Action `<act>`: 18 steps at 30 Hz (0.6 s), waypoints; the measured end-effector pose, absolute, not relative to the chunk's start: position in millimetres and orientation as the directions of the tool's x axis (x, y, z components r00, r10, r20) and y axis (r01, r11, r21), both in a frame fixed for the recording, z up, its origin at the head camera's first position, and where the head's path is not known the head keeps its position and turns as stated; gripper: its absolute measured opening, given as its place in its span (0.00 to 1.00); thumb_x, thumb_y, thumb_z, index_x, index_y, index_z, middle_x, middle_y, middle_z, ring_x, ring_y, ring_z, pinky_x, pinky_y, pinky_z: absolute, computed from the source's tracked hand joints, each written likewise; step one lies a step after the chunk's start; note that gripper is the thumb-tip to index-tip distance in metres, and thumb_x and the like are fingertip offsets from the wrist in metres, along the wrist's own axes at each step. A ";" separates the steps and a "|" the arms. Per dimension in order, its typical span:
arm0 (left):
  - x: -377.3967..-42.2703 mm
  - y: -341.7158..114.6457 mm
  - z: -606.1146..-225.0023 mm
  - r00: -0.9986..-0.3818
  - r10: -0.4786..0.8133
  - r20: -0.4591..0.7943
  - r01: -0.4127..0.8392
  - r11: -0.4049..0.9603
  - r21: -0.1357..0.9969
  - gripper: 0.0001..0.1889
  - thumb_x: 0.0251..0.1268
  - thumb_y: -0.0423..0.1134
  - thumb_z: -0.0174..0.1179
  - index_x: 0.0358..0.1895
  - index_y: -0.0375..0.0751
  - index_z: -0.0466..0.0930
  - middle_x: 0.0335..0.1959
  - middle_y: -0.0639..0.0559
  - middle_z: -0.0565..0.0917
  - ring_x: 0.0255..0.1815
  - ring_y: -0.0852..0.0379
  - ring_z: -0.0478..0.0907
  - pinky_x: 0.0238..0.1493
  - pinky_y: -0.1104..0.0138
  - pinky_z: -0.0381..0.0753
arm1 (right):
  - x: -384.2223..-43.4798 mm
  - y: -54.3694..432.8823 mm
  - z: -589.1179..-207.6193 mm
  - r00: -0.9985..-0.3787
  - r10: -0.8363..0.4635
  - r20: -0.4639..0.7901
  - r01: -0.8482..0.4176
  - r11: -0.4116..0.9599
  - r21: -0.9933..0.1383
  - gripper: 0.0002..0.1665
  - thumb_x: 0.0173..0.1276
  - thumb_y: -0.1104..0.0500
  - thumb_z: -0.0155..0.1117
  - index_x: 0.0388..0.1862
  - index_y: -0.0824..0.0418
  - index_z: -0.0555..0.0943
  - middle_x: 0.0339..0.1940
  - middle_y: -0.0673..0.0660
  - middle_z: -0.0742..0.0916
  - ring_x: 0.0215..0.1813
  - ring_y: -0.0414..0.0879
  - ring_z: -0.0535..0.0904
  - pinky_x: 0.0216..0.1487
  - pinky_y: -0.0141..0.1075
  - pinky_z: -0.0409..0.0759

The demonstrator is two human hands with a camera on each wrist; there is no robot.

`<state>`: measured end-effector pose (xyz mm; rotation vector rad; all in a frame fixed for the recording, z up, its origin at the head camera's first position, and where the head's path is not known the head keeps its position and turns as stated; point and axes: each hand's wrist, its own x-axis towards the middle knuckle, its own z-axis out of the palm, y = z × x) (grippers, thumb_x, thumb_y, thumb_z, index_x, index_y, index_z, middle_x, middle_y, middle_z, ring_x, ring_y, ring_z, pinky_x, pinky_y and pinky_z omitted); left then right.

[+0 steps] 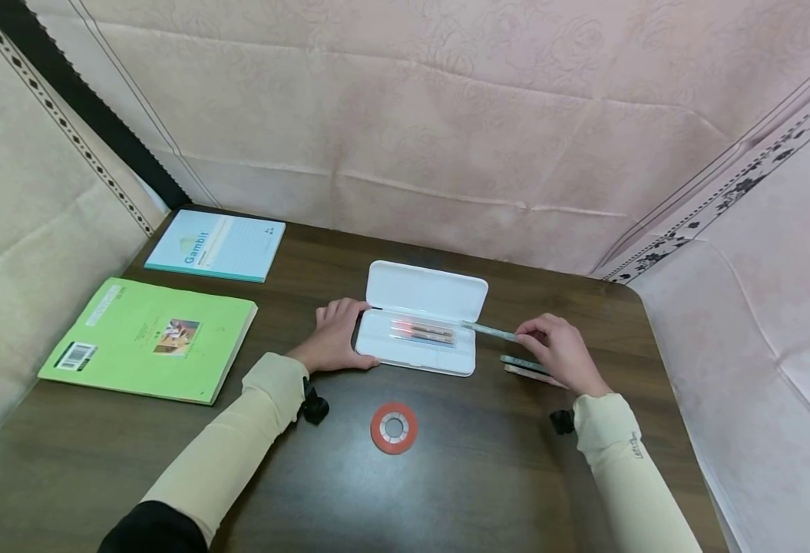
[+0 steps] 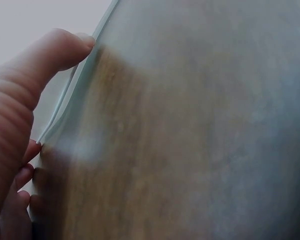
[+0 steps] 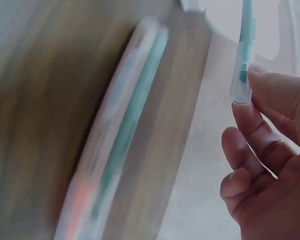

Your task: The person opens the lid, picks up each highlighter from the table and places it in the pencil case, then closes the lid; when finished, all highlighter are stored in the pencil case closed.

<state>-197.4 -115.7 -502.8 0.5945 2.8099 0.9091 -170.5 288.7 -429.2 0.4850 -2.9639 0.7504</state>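
A white pencil case (image 1: 414,361) lies with its lid (image 1: 425,290) raised. Several slim pens (image 1: 424,332) lie side by side inside it. My left hand (image 1: 335,338) grips the case's left end, thumb at the front edge and fingers towards the back. In the left wrist view the thumb (image 2: 50,55) presses on the rim. My right hand (image 1: 558,347) pinches the clear-capped end of a teal pen (image 3: 247,30), whose far end overlaps the case's right rim. Below that hand lie a green pen (image 3: 135,105) and a pale pen with an orange part (image 3: 110,105), side by side.
An orange roll of tape (image 1: 375,434) lies in front of the case. To the left are a green book (image 1: 128,338) and, behind it, a light blue notebook (image 1: 239,250). Patterned cloth (image 1: 411,130) hangs along the back and sides of the dark wooden table (image 1: 294,476).
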 end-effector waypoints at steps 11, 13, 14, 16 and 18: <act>-196.2 -115.4 -501.3 -0.915 0.403 -0.002 0.325 0.741 0.587 0.52 0.43 0.63 0.73 0.70 0.42 0.59 0.64 0.43 0.66 0.65 0.44 0.56 0.58 0.51 0.51 | -191.9 223.7 -438.4 -0.939 -0.343 0.006 -0.305 0.826 -0.474 0.07 0.68 0.56 0.67 0.42 0.56 0.86 0.39 0.53 0.84 0.41 0.48 0.75 0.47 0.43 0.76; -196.1 -115.5 -501.4 -0.915 0.404 -0.002 0.327 0.744 0.583 0.52 0.43 0.63 0.73 0.70 0.42 0.59 0.64 0.43 0.66 0.66 0.43 0.56 0.58 0.51 0.51 | -194.5 212.8 -441.3 -0.939 -0.344 -0.010 -0.297 0.826 -0.480 0.07 0.68 0.56 0.67 0.42 0.56 0.86 0.39 0.53 0.84 0.42 0.49 0.75 0.49 0.44 0.76; -196.1 -115.4 -501.4 -0.914 0.406 -0.002 0.329 0.744 0.582 0.52 0.43 0.63 0.72 0.70 0.42 0.59 0.64 0.43 0.66 0.66 0.43 0.57 0.58 0.51 0.51 | -195.5 208.0 -442.6 -0.940 -0.340 -0.018 -0.289 0.825 -0.485 0.07 0.67 0.56 0.67 0.42 0.56 0.86 0.39 0.53 0.84 0.42 0.49 0.75 0.50 0.44 0.77; -196.1 -115.4 -501.3 -0.913 0.408 -0.002 0.330 0.743 0.583 0.52 0.43 0.63 0.72 0.70 0.42 0.59 0.64 0.43 0.66 0.65 0.43 0.57 0.58 0.51 0.51 | -197.0 199.4 -444.5 -0.944 -0.329 -0.033 -0.270 0.825 -0.496 0.07 0.67 0.56 0.68 0.42 0.56 0.86 0.40 0.53 0.84 0.42 0.49 0.76 0.50 0.44 0.78; -196.1 -115.8 -501.1 -0.913 0.409 -0.005 0.330 0.744 0.581 0.52 0.43 0.63 0.72 0.70 0.42 0.58 0.64 0.43 0.66 0.65 0.43 0.57 0.58 0.51 0.51 | -197.8 192.5 -445.7 -0.949 -0.312 -0.045 -0.248 0.827 -0.505 0.07 0.67 0.56 0.68 0.41 0.55 0.86 0.40 0.53 0.83 0.41 0.49 0.76 0.48 0.43 0.78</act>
